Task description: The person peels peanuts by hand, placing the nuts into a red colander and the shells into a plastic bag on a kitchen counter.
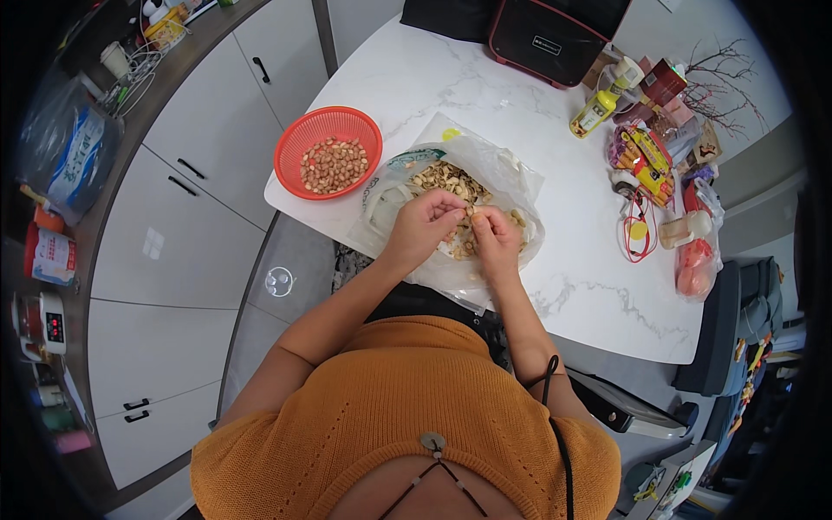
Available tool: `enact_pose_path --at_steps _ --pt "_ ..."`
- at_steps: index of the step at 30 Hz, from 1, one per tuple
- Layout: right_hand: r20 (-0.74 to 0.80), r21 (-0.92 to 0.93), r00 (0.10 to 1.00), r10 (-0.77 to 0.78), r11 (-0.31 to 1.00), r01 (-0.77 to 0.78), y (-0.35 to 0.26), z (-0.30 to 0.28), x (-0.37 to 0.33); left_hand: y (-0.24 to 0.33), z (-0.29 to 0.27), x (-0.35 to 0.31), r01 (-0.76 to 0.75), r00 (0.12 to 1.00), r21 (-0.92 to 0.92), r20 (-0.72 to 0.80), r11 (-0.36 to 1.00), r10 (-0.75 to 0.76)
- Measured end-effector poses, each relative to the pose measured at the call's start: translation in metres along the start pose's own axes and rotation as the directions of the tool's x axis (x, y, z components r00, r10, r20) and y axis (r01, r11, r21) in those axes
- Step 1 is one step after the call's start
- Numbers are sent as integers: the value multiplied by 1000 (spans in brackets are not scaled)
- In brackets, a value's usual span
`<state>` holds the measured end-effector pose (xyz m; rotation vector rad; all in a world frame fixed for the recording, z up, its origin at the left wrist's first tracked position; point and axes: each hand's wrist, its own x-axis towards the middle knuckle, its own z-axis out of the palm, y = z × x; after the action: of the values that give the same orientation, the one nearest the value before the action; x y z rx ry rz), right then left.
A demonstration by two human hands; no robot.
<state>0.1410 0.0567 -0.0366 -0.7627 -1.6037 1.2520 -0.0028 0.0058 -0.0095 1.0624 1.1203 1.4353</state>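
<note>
The person wears a mustard-orange ribbed knit top [390, 381] with short sleeves [227, 464], slanting rows of small eyelets and a ribbed, curved neckline. A dark necklace [414, 484] carries pale beads and a greyish round pendant [432, 441]. The left hand [423, 227] and right hand [497, 244] are bare. A looped black cord [568, 459] crosses the right sleeve; its attachment is hard to tell.

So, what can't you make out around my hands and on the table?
In the head view:
Small tan piece between left hand and right hand: mostly covered by their grip.
Bottom of the plastic bag: buried under shells.
Black appliance: cut off by the upper edge.
</note>
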Motion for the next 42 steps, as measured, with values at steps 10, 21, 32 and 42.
enact_pose_path --at_steps 10,21,32,42 --pt "63 87 994 93 991 -99 -5 -1 3 3 -2 1 34 999 -28 36 999 -33" --pt "129 312 986 104 940 -140 -5 -1 8 4 -4 4 83 995 -108 66 991 -76" --pt "106 298 992 72 949 -101 0 3 8 -9 6 9 21 1000 -173 -9 985 -23" --pt "95 384 983 160 905 -184 11 3 9 -16 11 11 32 998 -215 -54 976 -44"
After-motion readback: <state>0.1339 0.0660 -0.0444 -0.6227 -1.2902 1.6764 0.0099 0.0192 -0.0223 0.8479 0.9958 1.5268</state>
